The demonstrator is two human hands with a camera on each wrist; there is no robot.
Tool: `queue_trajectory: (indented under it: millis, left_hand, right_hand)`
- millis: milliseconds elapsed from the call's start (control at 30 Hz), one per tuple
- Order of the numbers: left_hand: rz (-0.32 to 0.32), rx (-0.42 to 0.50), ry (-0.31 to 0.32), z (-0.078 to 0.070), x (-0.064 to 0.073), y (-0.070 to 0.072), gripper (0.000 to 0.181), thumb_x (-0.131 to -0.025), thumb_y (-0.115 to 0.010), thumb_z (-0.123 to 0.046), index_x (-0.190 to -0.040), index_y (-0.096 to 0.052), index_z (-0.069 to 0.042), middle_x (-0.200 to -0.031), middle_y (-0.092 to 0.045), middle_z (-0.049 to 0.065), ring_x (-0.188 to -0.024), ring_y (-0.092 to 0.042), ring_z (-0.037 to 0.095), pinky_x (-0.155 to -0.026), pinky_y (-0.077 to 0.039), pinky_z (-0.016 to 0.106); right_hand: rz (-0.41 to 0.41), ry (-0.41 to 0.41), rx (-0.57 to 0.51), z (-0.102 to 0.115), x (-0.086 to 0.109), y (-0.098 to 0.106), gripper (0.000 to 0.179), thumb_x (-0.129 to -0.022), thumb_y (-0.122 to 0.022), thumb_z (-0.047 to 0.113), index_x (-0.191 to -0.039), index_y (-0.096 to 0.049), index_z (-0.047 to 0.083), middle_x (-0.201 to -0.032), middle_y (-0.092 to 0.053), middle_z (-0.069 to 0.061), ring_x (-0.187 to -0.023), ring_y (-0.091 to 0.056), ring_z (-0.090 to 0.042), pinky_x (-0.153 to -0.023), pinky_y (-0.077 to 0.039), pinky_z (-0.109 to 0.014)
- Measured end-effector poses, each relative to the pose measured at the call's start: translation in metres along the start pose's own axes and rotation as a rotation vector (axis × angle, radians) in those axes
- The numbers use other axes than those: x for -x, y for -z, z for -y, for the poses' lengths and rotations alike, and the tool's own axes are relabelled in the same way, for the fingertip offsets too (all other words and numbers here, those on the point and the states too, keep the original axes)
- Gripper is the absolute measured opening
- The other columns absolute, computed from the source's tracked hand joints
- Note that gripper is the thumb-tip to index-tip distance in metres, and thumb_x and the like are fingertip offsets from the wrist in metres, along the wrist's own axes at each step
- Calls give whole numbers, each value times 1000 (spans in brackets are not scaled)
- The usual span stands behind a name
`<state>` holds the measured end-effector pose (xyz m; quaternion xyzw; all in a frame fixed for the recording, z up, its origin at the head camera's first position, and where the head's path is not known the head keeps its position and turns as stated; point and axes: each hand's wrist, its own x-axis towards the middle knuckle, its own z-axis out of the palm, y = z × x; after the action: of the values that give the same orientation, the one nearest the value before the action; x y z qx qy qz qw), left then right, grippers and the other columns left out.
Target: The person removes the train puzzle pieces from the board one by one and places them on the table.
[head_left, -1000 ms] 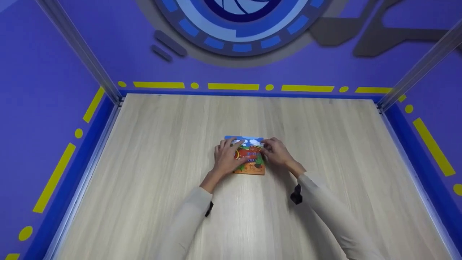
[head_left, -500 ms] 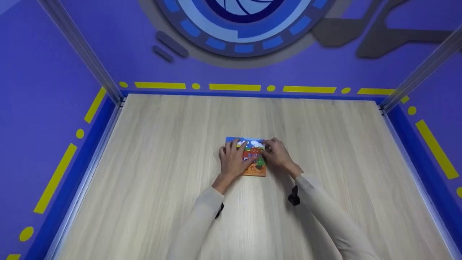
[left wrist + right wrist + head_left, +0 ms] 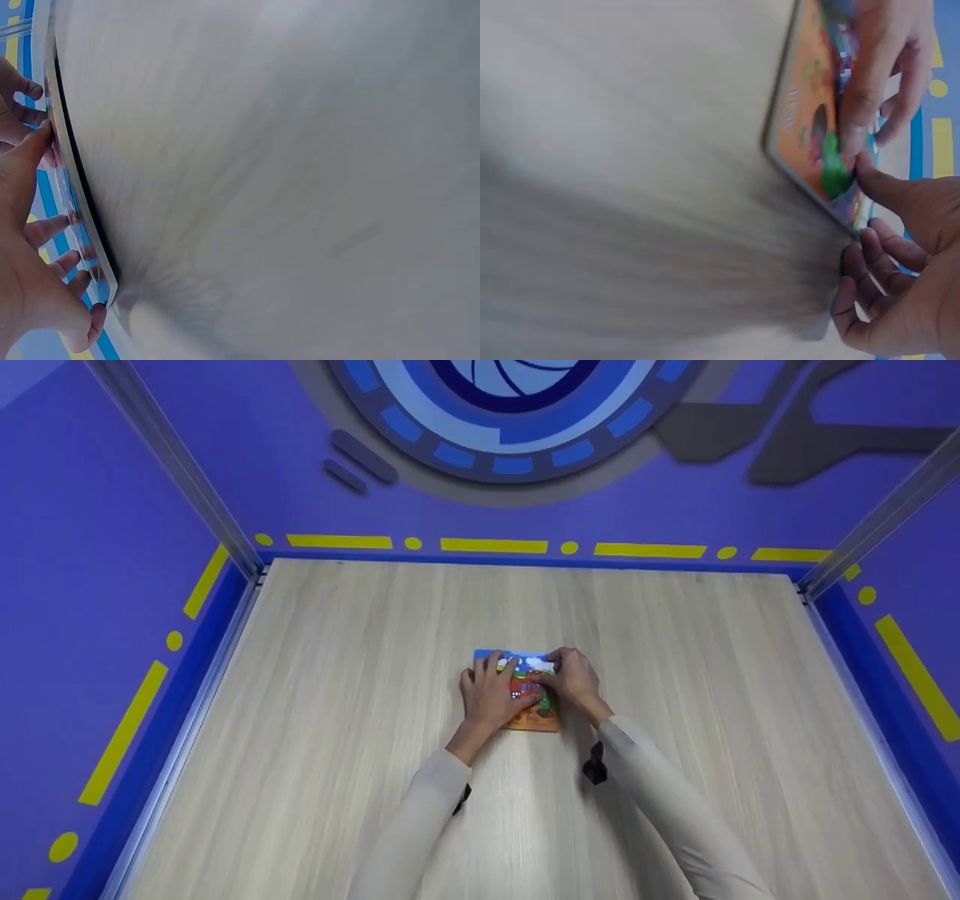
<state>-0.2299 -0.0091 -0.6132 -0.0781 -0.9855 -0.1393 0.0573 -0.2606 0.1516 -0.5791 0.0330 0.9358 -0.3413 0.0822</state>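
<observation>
A thin, square picture board with a blue sky, white clouds, a red middle and an orange lower strip lies flat on the table; it looks like a jigsaw puzzle. My left hand rests across its left half with fingers spread, thumb reaching toward the middle. At the right edge, my right hand holds the board with curled fingers, its thumb over the picture. In the right wrist view, the right thumb touches the board beside a green patch, and the other fingers curl past the edge. Both hands hide much of the picture.
The wood-grain table extends around the board on all sides. Blue-purple panels with yellow marks wall in the back and sides, with metal posts in the corners.
My left hand has shifted right over the board. The right thumb has moved inward, farther onto the picture. The board lies almost as before; the whole view has shifted slightly.
</observation>
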Motion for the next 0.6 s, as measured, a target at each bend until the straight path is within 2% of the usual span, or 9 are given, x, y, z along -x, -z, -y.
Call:
queue_trajectory:
  millis: [200, 400, 600]
  left_hand:
    - [5, -39, 0, -2, -1, 1, 87, -81, -63, -79, -147, -56, -23, -151, -49, 6, -131, -46, 29, -98, -41, 52]
    - [30, -87, -2, -5, -1, 4, 88, -82, -59, -80, -149, -52, -24, -152, -47, 5, -129, -47, 29, -97, -43, 49]
    - [36, -96, 9, -3, -1, 4, 86, -82, -60, -79, -149, -52, -25, -152, -47, 5, -129, -47, 29, -98, -43, 48]
  right_hand:
    - [30, -90, -59, 4, -1, 3, 42, -89, -80, 20, -121, -63, -1, -100, -60, -10, -87, -53, -19, -73, -41, -28]
    - [39, -123, -101, 5, -1, 5, 42, -89, -80, 17, -122, -62, -1, -100, -57, -9, -87, -53, -19, -72, -41, -27]
    - [58, -160, -153, 8, -2, 2, 40, -90, -78, 11, -124, -59, 0, -103, -55, -9, -90, -54, -20, -73, -43, -26]
